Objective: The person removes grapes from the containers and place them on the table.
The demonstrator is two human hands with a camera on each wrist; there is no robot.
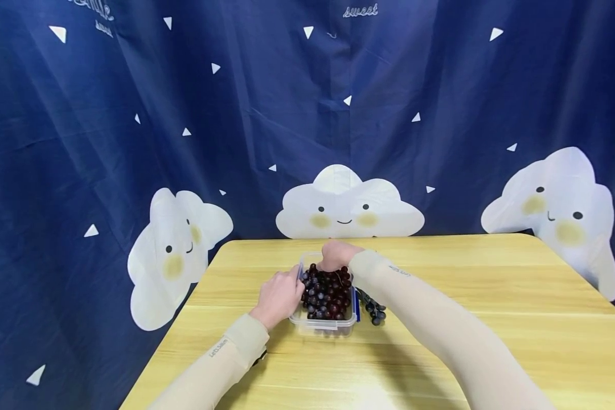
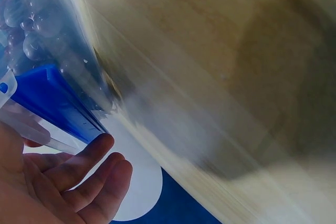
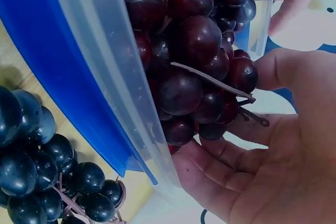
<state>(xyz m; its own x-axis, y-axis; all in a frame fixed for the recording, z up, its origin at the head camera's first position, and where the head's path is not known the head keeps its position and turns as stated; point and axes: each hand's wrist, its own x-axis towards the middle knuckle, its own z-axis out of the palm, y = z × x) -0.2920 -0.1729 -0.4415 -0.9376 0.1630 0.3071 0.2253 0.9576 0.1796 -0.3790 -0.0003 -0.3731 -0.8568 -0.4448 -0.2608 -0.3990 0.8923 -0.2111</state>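
A clear plastic container with blue-edged flaps stands on the table, filled with dark red and purple grapes. At its left side, my left hand grips the wall near the rim; in the left wrist view its fingers curve loosely beside a blue flap. My right hand reaches over the far end of the container. In the right wrist view, its curled fingers and thumb hold a bunch of grapes with bare stems showing. The fingertips are partly hidden behind the fruit.
Another bunch of dark grapes lies on the wooden table, just right of the container and beneath the right forearm. A dark blue curtain with white cloud shapes hangs behind the table's far edge.
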